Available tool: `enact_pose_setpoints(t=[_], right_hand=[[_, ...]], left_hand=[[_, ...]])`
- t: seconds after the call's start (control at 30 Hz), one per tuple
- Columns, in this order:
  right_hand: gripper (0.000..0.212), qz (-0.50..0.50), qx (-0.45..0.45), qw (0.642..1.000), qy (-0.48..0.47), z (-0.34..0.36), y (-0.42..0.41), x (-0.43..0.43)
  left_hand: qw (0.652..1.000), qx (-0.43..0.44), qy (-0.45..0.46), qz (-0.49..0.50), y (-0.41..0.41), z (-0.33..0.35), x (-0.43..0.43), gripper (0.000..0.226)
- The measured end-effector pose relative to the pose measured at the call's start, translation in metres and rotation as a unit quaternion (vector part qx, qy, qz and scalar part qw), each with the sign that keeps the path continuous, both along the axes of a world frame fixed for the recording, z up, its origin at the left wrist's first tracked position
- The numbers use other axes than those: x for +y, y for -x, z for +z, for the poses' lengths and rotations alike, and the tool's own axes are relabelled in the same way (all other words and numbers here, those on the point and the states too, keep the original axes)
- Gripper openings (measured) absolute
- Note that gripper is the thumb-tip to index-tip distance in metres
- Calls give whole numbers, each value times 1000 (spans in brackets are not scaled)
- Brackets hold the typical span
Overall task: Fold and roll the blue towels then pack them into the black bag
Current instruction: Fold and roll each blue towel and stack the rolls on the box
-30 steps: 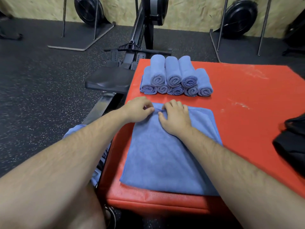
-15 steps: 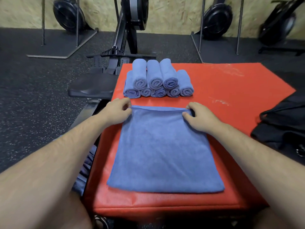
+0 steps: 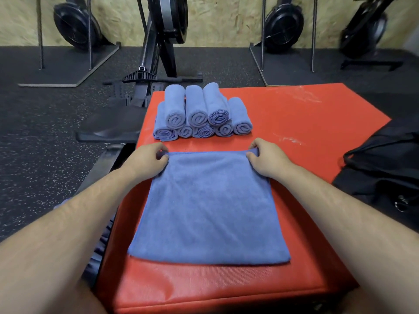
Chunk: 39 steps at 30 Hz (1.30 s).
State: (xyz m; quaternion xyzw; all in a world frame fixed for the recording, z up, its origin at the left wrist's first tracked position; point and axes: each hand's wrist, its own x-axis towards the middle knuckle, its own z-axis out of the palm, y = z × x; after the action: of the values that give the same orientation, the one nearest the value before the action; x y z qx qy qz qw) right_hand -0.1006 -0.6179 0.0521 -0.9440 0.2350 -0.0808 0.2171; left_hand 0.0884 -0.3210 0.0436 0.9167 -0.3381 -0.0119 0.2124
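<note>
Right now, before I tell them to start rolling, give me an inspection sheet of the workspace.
Surface: red pad, white scuff marks toward its far side.
Job's things: flat towel spread on the near part of the pad; rolled towels stacked at the far left, three on a lower row; black bag at the right edge, only partly in view.
Clutter: nothing seen on the pad.
Grippers: left hand and right hand each pinch a far corner of the flat towel.
Cables: nothing seen.
Surroundings: rowing machine to the left of and beyond the pad; speckled floor; more machines against the board wall.
</note>
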Motion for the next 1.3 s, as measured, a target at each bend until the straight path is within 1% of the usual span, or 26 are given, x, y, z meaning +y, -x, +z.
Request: enact_pose_setpoints(t=[0.07,0.13,0.27,0.37,0.43,0.53,0.7,0.77,0.83,0.9,0.97,1.13,1.23,1.3], right_hand=[[22,20,17,1000,10,-3,-3,3],[17,23,16,1000,12,-6,-3,6],[17,16,14,998,64,-2,0,10],[11,15,-3,1000,16,14,2,5],[10,15,-40,999,-22,26,6,1],[14,2,-115,992,-45,44,13,-2],[17,33,-176,982,-57,79,38,-1],[21,39,-186,981,-49,95,52,2],[15,47,-187,981,-13,113,66,6],[4,69,-175,982,23,131,80,13],[3,91,-159,982,45,148,97,20],[5,119,-157,980,33,182,121,39],[9,101,-155,982,38,200,122,48],[13,88,-148,984,34,215,115,52]], left_hand=[[1000,-3,-13,-13,-1,0,0,11],[999,-21,-12,-30,-2,0,1,6],[999,-43,13,-29,0,0,3,4],[997,-32,62,-16,4,9,6,5],[992,-27,120,-4,9,23,7,7],[981,-3,195,26,17,44,11,14],[970,22,238,40,34,76,22,16],[972,23,233,29,40,89,32,15],[973,28,227,13,50,104,41,8],[977,-5,212,3,65,117,51,4],[978,-33,205,-3,82,130,62,6],[980,-55,191,-20,110,167,92,9],[979,-73,189,5,111,193,96,11],[976,-68,204,35,109,208,91,13]])
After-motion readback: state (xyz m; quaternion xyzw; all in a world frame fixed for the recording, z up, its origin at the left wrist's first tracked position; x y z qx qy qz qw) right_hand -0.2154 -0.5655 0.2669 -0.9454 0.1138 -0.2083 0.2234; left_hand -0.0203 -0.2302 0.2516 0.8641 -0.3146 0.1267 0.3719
